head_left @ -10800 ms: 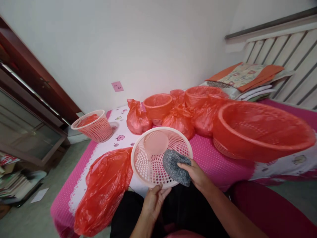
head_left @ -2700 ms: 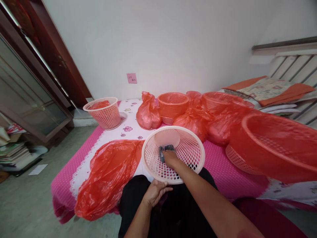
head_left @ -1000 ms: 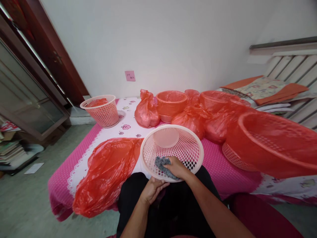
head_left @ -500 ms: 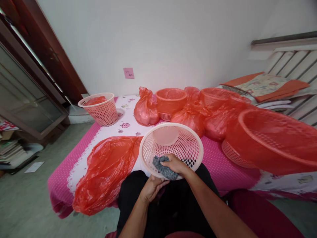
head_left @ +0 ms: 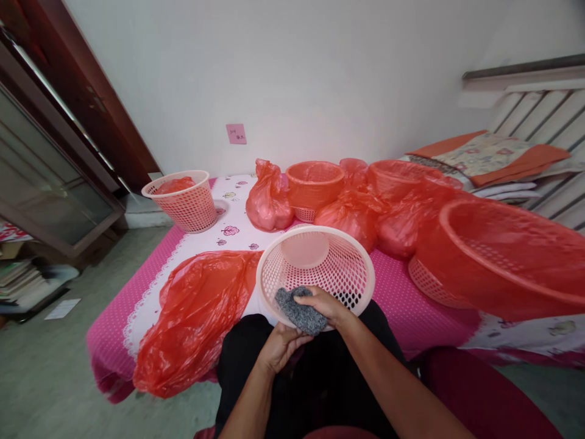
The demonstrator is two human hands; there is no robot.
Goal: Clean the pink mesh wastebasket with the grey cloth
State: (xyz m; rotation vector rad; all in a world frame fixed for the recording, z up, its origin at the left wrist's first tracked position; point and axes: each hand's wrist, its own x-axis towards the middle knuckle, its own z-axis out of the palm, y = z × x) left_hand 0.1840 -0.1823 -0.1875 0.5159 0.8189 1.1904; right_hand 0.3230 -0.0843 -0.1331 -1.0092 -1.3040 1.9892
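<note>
A pale pink plastic basket (head_left: 350,259) with a perforated wall lies tilted over my lap, its mouth facing me. My left hand (head_left: 284,349) grips its near rim from below. In my right hand (head_left: 322,306) is a grey cloth (head_left: 299,311), pressed against the inside of the basket near the rim; part of it hangs over the edge toward my left fingers. Left of the basket, a loose red plastic bag (head_left: 196,311) is spread over the bed's edge.
Behind stand a red-lined basket (head_left: 315,183), knotted red bags (head_left: 269,204) and another pink basket (head_left: 187,204). A large red-lined basket (head_left: 507,262) is on the right. All rest on a pink and white bedspread (head_left: 150,286) against a wall with a pink note (head_left: 236,133).
My right hand has shifted the grey cloth slightly left and toward me, so it now laps over the near rim. My left hand keeps its hold on the basket.
</note>
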